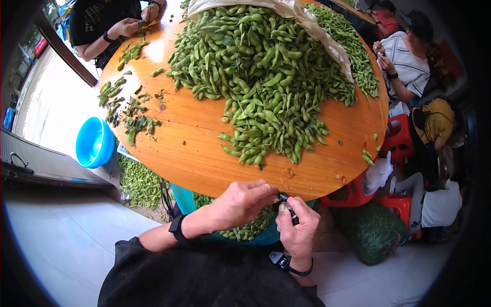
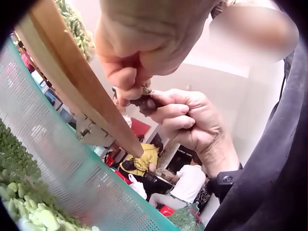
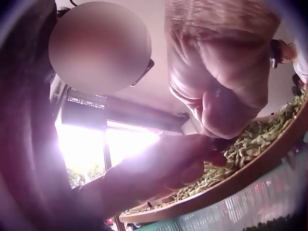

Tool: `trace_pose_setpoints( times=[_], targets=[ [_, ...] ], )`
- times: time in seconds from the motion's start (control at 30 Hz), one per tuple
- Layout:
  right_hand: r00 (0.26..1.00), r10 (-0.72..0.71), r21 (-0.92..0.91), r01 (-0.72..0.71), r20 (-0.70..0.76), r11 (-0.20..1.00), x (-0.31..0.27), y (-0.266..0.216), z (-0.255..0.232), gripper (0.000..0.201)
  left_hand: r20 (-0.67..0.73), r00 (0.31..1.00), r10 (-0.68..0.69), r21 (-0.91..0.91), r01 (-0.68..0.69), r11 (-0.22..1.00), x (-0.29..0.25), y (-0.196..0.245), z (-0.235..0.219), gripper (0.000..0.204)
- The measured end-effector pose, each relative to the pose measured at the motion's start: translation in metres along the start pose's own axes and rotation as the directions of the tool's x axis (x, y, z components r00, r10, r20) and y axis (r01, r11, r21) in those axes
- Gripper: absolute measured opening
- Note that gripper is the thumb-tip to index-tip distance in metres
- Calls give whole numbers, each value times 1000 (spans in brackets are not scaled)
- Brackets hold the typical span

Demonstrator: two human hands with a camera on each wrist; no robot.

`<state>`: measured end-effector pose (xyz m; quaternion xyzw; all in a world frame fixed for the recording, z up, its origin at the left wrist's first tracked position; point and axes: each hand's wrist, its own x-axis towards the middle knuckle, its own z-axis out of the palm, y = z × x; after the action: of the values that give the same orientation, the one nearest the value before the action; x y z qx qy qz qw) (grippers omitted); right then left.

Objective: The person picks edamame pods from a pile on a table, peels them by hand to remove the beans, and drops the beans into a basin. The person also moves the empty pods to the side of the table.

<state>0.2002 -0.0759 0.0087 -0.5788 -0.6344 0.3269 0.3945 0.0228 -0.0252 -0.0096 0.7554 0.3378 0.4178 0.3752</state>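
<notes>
In the head view both hands meet just off the near table edge. The left hand (image 1: pixel 239 203) pinches a small greenish piece (image 2: pixel 146 90), seen in the left wrist view and mostly covered by its fingertips. A small black tool (image 1: pixel 295 217) lies in the curled right hand (image 1: pixel 297 227), its dark end against the left fingertips. From the left wrist, the right fingers wrap round a dark thing (image 2: pixel 146 105); its exact shape is unclear. Green pods (image 1: pixel 271 102) are heaped on the round wooden table (image 1: pixel 169 128). The right wrist view shows the hands touching, their contents hidden.
Below the table edge stands a teal basket (image 1: pixel 183 200) of pods. Pods also lie on the floor (image 1: pixel 138 180) beside blue basins (image 1: pixel 95 143). Leaf scraps (image 1: pixel 137 120) are at the table's left. Other people sit around; red stools (image 1: pixel 399 135) and a green net bag (image 1: pixel 371 230) are right.
</notes>
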Motion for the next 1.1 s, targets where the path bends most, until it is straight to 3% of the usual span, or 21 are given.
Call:
trace_pose_setpoints(
  times=[0.03,0.07,0.1,0.17,0.23,0.33,0.4,0.43,0.5,0.57,0.63,0.67,0.73,0.87,0.9,0.97,1.0,1.03,1.1],
  targets=[
    [1000,2,-1,-2,1,1000,0,0,2,15,7,1000,-5,-92,5,996,3,-1,-5,24],
    [1000,9,-12,-9,-14,1000,-1,0,4,15,258,900,-351,-241,412,879,3,3,-13,20],
    [999,15,-22,-15,-29,1000,-1,-1,6,14,258,900,-352,-242,413,878,2,2,-10,20],
    [998,-30,-84,26,-50,996,2,-7,12,15,260,847,-463,-503,528,684,-3,-2,-1,21],
    [970,-213,-311,168,-116,935,4,-10,17,18,272,838,-472,-557,537,633,-5,-1,2,23],
    [967,-220,-351,163,-129,922,3,-12,26,17,223,828,-515,-672,513,534,-9,2,12,22],
    [958,-246,-375,177,-144,910,2,-8,32,16,121,788,-604,-598,544,589,-12,4,20,18],
    [959,-246,-373,178,-143,911,1,-8,35,16,119,787,-606,-597,544,589,-10,5,22,18],
    [945,-283,-421,191,-166,887,-1,-8,39,16,-36,812,-582,-505,488,712,-7,9,27,19],
    [940,-298,-406,209,-169,890,3,-6,39,16,-50,815,-578,-572,450,685,-5,13,25,22],
    [926,-323,-376,234,-196,897,5,-6,38,15,4,795,-606,-775,386,501,-6,14,25,22],
    [925,-324,-375,234,-197,897,6,-7,35,15,3,796,-606,-774,385,502,-7,11,23,22],
    [939,-282,-324,210,-196,923,9,-10,28,14,93,829,-552,-847,357,393,-10,5,21,23],
    [937,-182,-361,65,-299,930,8,-4,-7,13,175,860,-479,-825,394,405,-10,5,22,25],
    [926,-152,-401,1,-345,916,9,-1,-22,15,190,897,-399,-701,409,584,-10,5,20,23],
    [868,-251,-691,-135,-428,710,19,5,-54,19,266,932,-247,-377,337,863,-12,7,15,22],
    [847,-288,-737,-167,-447,655,21,16,-66,22,436,869,-233,-251,366,896,-5,18,5,23],
    [821,-328,-743,-163,-467,649,25,19,-71,22,437,870,-229,-253,363,897,-6,18,9,23],
    [864,-266,-674,-108,-428,731,27,7,-62,23,507,859,-69,-87,130,988,-8,17,17,22]
  ],
)
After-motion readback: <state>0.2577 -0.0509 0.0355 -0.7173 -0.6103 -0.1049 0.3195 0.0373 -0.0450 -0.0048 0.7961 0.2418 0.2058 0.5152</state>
